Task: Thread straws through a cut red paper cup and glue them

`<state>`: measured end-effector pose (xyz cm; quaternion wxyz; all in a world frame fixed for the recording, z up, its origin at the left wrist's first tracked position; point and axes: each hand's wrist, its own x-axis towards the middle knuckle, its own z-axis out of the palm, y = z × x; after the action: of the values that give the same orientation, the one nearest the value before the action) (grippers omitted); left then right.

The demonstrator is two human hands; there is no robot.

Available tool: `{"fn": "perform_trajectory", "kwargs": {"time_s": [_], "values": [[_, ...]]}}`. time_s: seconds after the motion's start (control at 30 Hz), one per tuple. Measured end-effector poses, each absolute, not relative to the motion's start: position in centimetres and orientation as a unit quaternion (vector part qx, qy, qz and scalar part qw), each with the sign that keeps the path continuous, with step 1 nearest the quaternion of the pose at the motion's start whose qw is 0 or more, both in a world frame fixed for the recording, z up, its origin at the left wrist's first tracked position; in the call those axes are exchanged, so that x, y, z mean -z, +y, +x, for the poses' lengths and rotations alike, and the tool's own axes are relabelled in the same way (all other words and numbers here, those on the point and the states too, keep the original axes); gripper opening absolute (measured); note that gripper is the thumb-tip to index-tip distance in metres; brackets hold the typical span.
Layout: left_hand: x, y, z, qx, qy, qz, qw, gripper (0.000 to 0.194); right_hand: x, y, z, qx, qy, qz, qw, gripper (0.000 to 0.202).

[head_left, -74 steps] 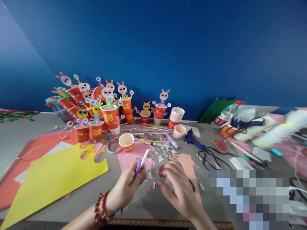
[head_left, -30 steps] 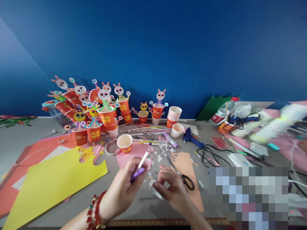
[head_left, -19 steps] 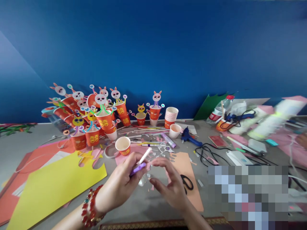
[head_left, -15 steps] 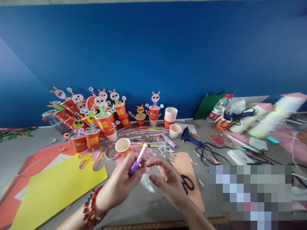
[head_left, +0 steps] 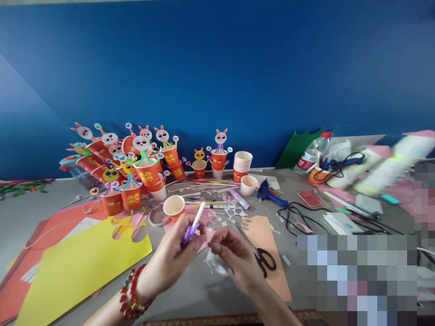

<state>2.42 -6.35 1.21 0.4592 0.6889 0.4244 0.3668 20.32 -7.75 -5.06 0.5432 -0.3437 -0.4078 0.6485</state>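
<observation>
My left hand [head_left: 183,242] is closed around a slim white stick with a purple part [head_left: 190,233] at its lower end; the white tip points up and away. My right hand [head_left: 234,253] is just to the right, its thumb and fingertips pinched together close to my left fingertips. Whatever is in that pinch is too small to make out. Below the hands lies a crumpled clear, whitish piece of plastic [head_left: 217,263], partly covered by my right hand. Black-handled scissors [head_left: 267,260] rest on peach paper [head_left: 280,283] beside my right wrist. An orange paper cup [head_left: 174,207] stands just beyond my left hand.
Decorated cups with animal faces [head_left: 148,174] crowd the back left. A cup stack [head_left: 242,167], a small white cup [head_left: 249,184] and a blue glue gun [head_left: 270,194] stand behind. Yellow paper [head_left: 84,267] lies left. Black cables [head_left: 292,217] and white rolls [head_left: 390,163] are on the right.
My right hand's fingers have drawn together from a spread curve into a pinch near my left fingertips. The left hand keeps the white and purple stick, almost unmoved.
</observation>
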Motion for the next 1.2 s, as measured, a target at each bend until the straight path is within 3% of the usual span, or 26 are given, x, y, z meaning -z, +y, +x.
{"fn": "perform_trajectory", "kwargs": {"time_s": [0.17, 0.37, 0.6, 1.2], "values": [[0.2, -6.1, 2.7, -0.380, 0.366, 0.585, 0.616, 0.034, 4.8, -7.6, 21.8, -0.630, -0.430, -0.392, 0.514, 0.038], [2.1, -5.4, 2.7, -0.401, 0.342, 0.471, 0.708, 0.031, 4.0, -7.9, 24.7, -0.596, -0.507, -0.427, 0.454, 0.034], [3.0, -4.9, 3.0, -0.316, 0.290, 0.362, 0.828, 0.036, 2.9, -7.9, 25.8, -0.568, -0.574, -0.371, 0.458, 0.029], [4.7, -4.9, 4.5, -0.344, 0.263, 0.394, 0.811, 0.032, 4.0, -7.0, 25.0, -0.605, -0.545, -0.347, 0.464, 0.025]]}}
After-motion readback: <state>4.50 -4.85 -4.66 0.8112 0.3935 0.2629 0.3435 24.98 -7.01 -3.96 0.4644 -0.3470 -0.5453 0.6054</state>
